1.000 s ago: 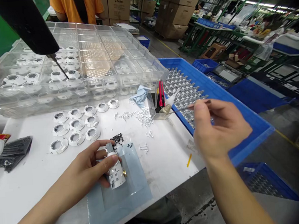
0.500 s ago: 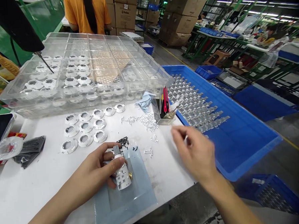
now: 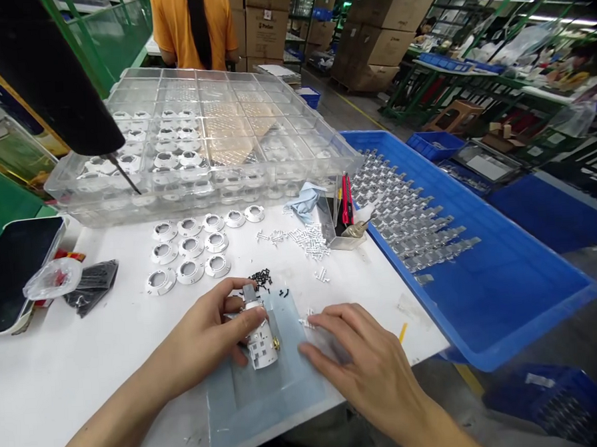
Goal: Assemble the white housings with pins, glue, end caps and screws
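1. The left hand (image 3: 208, 328) is closed around a white cylindrical housing (image 3: 261, 342), fingers and thumb wrapped firmly over its upper end. A brass fitting (image 3: 276, 345) shows on the housing's far side. The housing sits just above a grey plastic sheet (image 3: 292, 390), apparently touching it.
2. The right hand (image 3: 360, 360) lies open with its fingers spread, pressing on or just above the sheet and gripping nothing that can be seen. Its fingertips (image 3: 314, 336) are just beside a few small white pins (image 3: 308, 320).
3. Black screws (image 3: 261, 277) lie in a small heap by the housing. More white pins (image 3: 309, 241) are heaped farther along the white table (image 3: 81, 388).
4. Eleven white ring collars (image 3: 190, 252) sit loose in rows, and more fill a clear compartment tray (image 3: 201, 75) behind them. Much seems left, since only the held housing looks assembled.
5. To the right, a blue tray (image 3: 528, 318) holds rows of metal pieces (image 3: 408, 218).
6. Farther off, a co-worker in an orange shirt (image 3: 192, 22) stands before cardboard boxes (image 3: 262, 18).
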A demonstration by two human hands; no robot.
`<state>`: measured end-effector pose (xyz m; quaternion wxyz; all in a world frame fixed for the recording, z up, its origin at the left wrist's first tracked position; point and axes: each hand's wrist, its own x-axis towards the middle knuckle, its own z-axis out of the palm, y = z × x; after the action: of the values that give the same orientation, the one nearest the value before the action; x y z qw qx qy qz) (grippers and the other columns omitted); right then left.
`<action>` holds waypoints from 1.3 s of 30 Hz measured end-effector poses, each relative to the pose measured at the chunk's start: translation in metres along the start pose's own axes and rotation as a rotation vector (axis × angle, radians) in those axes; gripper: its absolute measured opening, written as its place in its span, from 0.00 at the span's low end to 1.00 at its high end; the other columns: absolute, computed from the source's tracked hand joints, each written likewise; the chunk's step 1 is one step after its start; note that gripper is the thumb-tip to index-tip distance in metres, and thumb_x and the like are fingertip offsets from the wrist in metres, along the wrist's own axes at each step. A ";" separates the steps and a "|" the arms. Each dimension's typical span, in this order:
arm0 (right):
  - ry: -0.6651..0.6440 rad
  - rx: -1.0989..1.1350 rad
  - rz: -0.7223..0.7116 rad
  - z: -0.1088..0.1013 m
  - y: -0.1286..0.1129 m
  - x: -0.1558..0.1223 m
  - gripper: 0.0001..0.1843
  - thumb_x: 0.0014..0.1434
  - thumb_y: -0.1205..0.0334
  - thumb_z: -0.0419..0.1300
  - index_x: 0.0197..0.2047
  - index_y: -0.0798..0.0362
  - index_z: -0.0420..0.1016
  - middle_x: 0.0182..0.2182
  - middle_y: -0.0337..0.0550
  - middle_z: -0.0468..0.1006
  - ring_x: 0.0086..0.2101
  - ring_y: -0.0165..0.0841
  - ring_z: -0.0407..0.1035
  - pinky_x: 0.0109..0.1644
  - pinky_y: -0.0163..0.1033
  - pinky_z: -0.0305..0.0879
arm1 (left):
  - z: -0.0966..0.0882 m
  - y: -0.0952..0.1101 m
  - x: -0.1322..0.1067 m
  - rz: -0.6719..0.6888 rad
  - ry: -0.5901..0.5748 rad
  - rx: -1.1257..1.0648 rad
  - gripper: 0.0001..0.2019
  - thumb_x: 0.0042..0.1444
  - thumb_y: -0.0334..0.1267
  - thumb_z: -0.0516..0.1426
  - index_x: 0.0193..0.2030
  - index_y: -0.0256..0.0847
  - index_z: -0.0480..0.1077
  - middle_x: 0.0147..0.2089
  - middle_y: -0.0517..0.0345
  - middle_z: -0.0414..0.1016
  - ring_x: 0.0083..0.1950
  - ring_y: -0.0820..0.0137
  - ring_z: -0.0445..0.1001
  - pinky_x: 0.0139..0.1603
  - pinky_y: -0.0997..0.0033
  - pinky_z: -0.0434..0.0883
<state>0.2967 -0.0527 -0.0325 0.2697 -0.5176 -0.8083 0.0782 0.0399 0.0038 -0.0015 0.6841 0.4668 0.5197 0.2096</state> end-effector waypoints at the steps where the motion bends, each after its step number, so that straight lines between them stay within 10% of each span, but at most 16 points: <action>1: -0.027 0.029 -0.001 -0.003 -0.001 -0.003 0.15 0.64 0.57 0.67 0.52 0.52 0.77 0.42 0.47 0.78 0.42 0.39 0.76 0.41 0.44 0.75 | 0.000 0.000 0.000 0.006 -0.004 0.000 0.27 0.64 0.57 0.61 0.62 0.46 0.62 0.33 0.67 0.65 0.30 0.68 0.75 0.35 0.62 0.79; 13: -0.068 0.122 0.017 -0.006 -0.006 0.010 0.10 0.69 0.66 0.62 0.52 0.50 0.79 0.41 0.46 0.81 0.41 0.38 0.77 0.42 0.44 0.77 | 0.007 -0.002 -0.001 0.030 0.094 -0.024 0.31 0.60 0.54 0.65 0.65 0.47 0.64 0.46 0.56 0.73 0.37 0.66 0.73 0.38 0.62 0.78; 20: -0.007 0.532 -0.081 -0.006 -0.030 0.012 0.16 0.62 0.76 0.67 0.51 0.53 0.79 0.38 0.44 0.80 0.39 0.33 0.75 0.42 0.39 0.76 | 0.010 -0.014 0.001 0.166 0.099 -0.029 0.25 0.62 0.54 0.64 0.62 0.53 0.66 0.34 0.68 0.66 0.28 0.75 0.63 0.33 0.70 0.67; 39: 0.027 0.616 -0.138 0.005 -0.029 0.017 0.15 0.60 0.82 0.64 0.45 0.55 0.78 0.37 0.45 0.83 0.40 0.34 0.76 0.45 0.43 0.77 | 0.012 -0.015 0.001 0.211 0.126 -0.005 0.22 0.63 0.51 0.64 0.61 0.55 0.66 0.34 0.69 0.59 0.30 0.75 0.63 0.32 0.70 0.67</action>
<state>0.2652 -0.0507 -0.0193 0.4292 -0.3567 -0.7760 0.2939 0.0481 -0.0077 -0.0149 0.6253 0.5032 0.5092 0.3106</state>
